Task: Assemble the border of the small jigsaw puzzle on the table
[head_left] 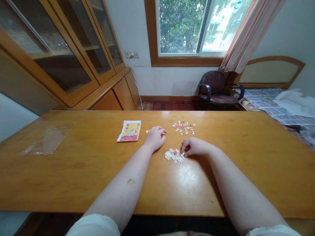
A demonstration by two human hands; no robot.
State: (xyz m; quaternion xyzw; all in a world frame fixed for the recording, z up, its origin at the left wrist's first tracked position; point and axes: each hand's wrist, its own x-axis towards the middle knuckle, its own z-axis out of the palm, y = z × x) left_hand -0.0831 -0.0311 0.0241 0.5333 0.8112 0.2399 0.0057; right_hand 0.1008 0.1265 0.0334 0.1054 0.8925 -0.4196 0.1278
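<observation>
On the glossy wooden tabletop (73, 170), a clear plastic bag (48, 140) lies at left of frame, a picture card (129, 130) left of centre with its long axis running away from the viewer. A scattered pile of puzzle pieces (184, 127) sits above centre. The left hand (155, 137) curls loosely over small yellow pieces (147, 131), perhaps touching them. The right hand (194, 146) pinches narrowly at the near puzzle cluster (174, 155), knobbly and pale.

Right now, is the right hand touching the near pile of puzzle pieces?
Touching. The head view shows the right hand with its fingertips resting on the edge of the near pile of puzzle pieces, with no gap visible.
</observation>
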